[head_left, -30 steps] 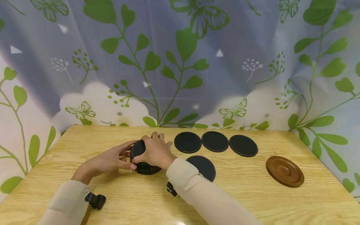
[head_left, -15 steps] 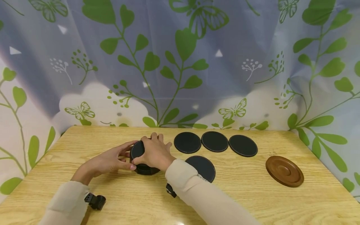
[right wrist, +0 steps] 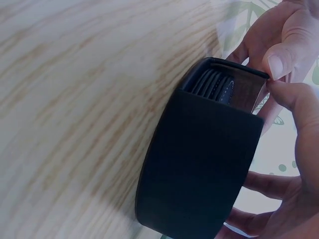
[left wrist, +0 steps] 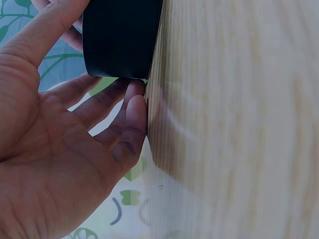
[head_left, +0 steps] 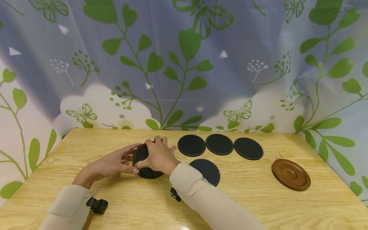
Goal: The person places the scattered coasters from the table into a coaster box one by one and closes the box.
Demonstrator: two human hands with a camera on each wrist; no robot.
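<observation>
A round black coaster holder (head_left: 150,174) with a slot in its side stands on the wooden table. Several black stitched coasters (right wrist: 212,84) are stacked inside it, seen through the slot in the right wrist view. My left hand (head_left: 110,163) holds the holder's left side, thumb in front and fingers behind. Over its top spreads my right hand (head_left: 161,155), thumb near the left rim and fingers toward the far side. The top coaster (head_left: 142,155) lies below the brown inner rim, partly covered by this hand. Another coaster (head_left: 208,169) lies under the right forearm, partly hidden.
Three black coasters lie in a row at the back: a left one (head_left: 191,145), a middle one (head_left: 219,144) and a right one (head_left: 248,148). A brown round lid (head_left: 291,174) lies at the right of the table (head_left: 244,204). A patterned curtain (head_left: 184,95) hangs behind.
The top coaster has dropped from the holder's mouth down onto the stack inside, baring the brown inner rim. Both hands have stayed in nearly the same place.
</observation>
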